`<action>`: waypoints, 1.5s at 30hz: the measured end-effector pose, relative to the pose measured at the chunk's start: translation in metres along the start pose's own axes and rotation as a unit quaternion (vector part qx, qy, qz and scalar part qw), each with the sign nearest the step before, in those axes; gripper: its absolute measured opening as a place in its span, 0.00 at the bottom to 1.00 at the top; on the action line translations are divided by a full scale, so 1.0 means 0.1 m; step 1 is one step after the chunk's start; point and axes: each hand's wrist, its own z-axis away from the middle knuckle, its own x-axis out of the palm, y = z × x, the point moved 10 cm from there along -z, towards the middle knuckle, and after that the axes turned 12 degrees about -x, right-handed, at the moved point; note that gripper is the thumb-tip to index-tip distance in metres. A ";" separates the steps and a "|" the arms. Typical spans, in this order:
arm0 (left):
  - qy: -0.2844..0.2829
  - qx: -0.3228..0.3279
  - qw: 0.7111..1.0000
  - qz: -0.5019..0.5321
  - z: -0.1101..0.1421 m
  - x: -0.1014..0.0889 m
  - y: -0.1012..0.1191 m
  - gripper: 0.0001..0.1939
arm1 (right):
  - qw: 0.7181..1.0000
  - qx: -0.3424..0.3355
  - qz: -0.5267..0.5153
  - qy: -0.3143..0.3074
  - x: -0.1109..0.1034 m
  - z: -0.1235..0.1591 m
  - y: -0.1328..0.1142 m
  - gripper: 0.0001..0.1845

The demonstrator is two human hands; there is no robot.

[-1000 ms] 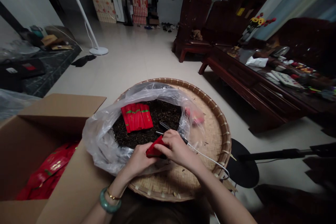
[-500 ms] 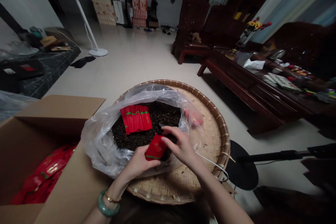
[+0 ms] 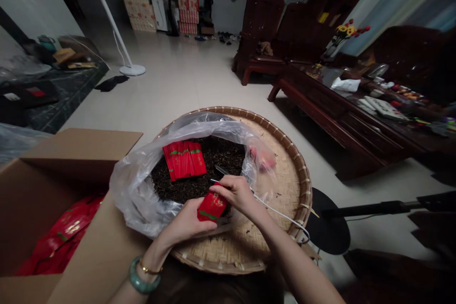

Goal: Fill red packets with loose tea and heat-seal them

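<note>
My left hand [image 3: 190, 220] is closed around the lower left side of a small red packet [image 3: 213, 206] with a green band and gold print. At the packet's top edge, the thumb and fingers of my right hand [image 3: 235, 193] are pinched together. A thin shiny strip [image 3: 221, 170] shows just beyond the right fingers; its kind I cannot make out. Both hands are over the near rim of a clear plastic bag [image 3: 133, 199] holding dark loose tea leaves [image 3: 223, 154]. On the leaves lies a fanned row of red packets [image 3: 184, 160].
The bag sits on a round woven bamboo tray [image 3: 285, 171], crossed by a white cord [image 3: 281, 213]. An open cardboard box [image 3: 89, 242] with red packets [image 3: 64, 235] stands at left. A dark wooden table [image 3: 320, 109] and black round stand base [image 3: 327, 223] are at right.
My right fingers have closed together at the packet's top, where they were spread apart before. The packet has tilted slightly and sits a little lower. The fanned packets stay in place.
</note>
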 end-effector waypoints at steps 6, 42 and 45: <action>-0.047 -0.028 0.993 0.107 -0.01 0.06 -0.03 0.19 | 1.000 0.009 -0.006 -0.004 0.03 0.01 0.03 0.25; 0.053 0.042 0.994 0.084 -0.13 0.00 0.06 0.09 | 0.981 -0.072 0.178 -0.043 0.26 -0.09 -0.24 0.27; 0.018 -0.010 0.988 0.150 -0.16 0.05 -0.05 0.16 | 0.987 -0.003 0.158 -0.044 0.14 -0.10 -0.04 0.24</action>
